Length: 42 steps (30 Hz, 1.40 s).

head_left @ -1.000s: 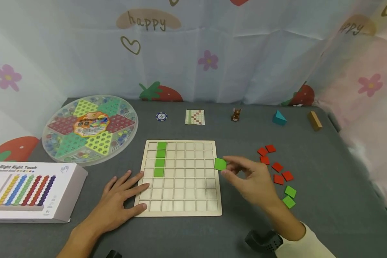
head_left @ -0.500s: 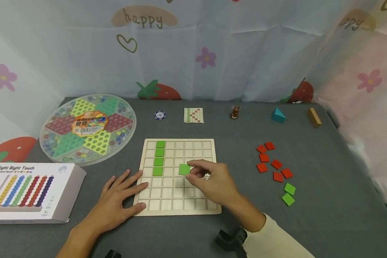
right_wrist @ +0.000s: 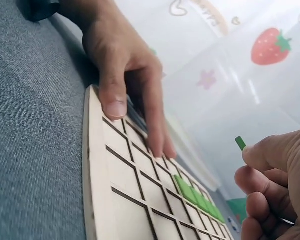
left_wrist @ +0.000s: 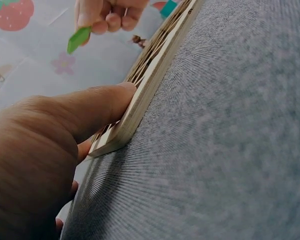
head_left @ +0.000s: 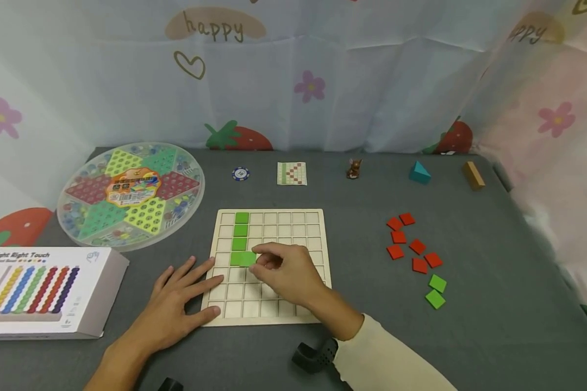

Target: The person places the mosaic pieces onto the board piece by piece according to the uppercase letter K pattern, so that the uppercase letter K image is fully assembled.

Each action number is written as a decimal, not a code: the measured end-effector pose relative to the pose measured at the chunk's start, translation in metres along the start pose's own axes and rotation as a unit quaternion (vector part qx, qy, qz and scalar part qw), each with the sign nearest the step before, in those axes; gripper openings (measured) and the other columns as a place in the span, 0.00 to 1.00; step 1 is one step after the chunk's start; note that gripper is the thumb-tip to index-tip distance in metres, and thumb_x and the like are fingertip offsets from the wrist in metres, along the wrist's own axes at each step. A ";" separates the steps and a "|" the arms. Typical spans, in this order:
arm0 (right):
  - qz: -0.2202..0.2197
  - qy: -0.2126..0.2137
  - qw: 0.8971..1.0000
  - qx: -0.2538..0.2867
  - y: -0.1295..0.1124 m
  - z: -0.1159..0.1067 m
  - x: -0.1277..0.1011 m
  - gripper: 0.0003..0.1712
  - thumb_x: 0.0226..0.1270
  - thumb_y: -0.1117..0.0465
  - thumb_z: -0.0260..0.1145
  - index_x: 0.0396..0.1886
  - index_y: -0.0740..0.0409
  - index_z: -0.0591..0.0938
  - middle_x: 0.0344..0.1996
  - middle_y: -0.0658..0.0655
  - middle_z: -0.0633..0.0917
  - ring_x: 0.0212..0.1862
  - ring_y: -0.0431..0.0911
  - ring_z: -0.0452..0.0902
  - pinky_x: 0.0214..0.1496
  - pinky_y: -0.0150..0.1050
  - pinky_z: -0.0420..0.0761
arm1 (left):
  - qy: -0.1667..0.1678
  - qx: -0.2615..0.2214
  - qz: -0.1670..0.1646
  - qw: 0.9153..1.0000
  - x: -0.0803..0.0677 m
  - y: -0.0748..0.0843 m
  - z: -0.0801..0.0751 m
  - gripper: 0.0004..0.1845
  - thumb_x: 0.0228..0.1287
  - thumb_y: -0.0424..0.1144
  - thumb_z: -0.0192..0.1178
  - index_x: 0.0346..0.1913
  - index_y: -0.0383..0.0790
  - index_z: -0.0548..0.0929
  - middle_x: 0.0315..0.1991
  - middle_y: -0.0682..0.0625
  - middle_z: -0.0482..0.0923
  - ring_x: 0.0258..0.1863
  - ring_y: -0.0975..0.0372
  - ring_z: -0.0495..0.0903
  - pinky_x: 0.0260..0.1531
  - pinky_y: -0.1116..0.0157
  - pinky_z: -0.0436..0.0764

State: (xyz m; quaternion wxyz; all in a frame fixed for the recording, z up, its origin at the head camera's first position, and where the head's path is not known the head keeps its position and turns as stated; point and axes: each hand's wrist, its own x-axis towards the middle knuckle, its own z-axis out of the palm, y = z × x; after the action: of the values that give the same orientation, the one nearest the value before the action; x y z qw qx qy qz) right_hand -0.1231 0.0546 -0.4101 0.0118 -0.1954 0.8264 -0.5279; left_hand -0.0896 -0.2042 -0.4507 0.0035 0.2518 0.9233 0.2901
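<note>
A pale wooden grid board lies on the grey table, with several green square tiles in its second column from the left, starting at the top row. My right hand pinches another green tile between thumb and index finger; the right wrist view shows this tile raised above the board. In the head view it overlaps the right side of the lowest placed tile. My left hand rests with spread fingers on the board's left edge, its thumb on the wooden rim near the front corner.
Loose red tiles and two green tiles lie to the right. Behind the board are a poker chip, pattern card, small brown figurine, blue triangular block and wooden block. Left stand a round game board and white box.
My right hand has carried the green tile leftward from the board's right edge to beside the green column. My left hand stays on the board's edge. The head view shifts slightly.
</note>
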 end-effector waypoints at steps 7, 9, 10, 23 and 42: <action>0.007 -0.031 0.999 -0.035 0.009 0.014 0.007 0.14 0.59 0.64 0.71 0.46 0.63 0.86 0.25 0.43 0.82 0.28 0.36 0.75 0.33 0.31 0.77 | -0.006 -0.003 -0.002 1.000 0.001 -0.001 -0.001 0.30 0.61 0.55 0.65 0.64 0.49 0.78 0.71 0.49 0.61 0.71 0.44 0.51 0.61 0.38 0.44; 0.004 -0.037 0.998 -0.058 0.011 0.018 0.008 0.14 0.59 0.64 0.72 0.45 0.63 0.87 0.25 0.41 0.81 0.29 0.36 0.74 0.33 0.30 0.75 | -0.004 -0.004 0.000 1.000 0.001 -0.001 -0.002 0.29 0.60 0.55 0.65 0.64 0.49 0.78 0.71 0.49 0.61 0.71 0.44 0.51 0.61 0.38 0.45; 0.002 -0.041 0.997 -0.069 0.011 0.019 0.009 0.14 0.59 0.63 0.72 0.45 0.63 0.87 0.25 0.41 0.80 0.29 0.36 0.74 0.34 0.29 0.75 | -0.003 -0.004 0.001 1.000 0.001 -0.001 -0.002 0.29 0.60 0.54 0.65 0.64 0.49 0.78 0.71 0.48 0.61 0.71 0.44 0.51 0.61 0.38 0.45; -0.018 -0.070 0.964 -0.256 0.006 0.031 0.012 0.13 0.58 0.56 0.72 0.42 0.54 0.88 0.26 0.42 0.76 0.30 0.38 0.66 0.31 0.28 0.68 | -0.007 -0.001 -0.001 1.000 0.000 0.000 -0.002 0.30 0.60 0.55 0.65 0.64 0.50 0.78 0.71 0.49 0.61 0.71 0.45 0.52 0.62 0.39 0.45; -0.066 -0.029 0.986 -0.149 -0.008 -0.010 0.000 0.16 0.59 0.59 0.72 0.47 0.58 0.87 0.31 0.49 0.81 0.36 0.44 0.74 0.37 0.35 0.74 | 0.001 0.000 0.003 1.000 0.001 0.000 -0.002 0.29 0.60 0.56 0.65 0.64 0.51 0.78 0.71 0.50 0.62 0.71 0.45 0.52 0.62 0.39 0.44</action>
State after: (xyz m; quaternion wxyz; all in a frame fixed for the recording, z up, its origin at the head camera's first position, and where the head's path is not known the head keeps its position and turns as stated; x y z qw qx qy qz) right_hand -0.1226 0.0602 -0.3988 -0.0284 -0.2645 0.8803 -0.3928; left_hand -0.0905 -0.2052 -0.4495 0.0014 0.2544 0.9224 0.2907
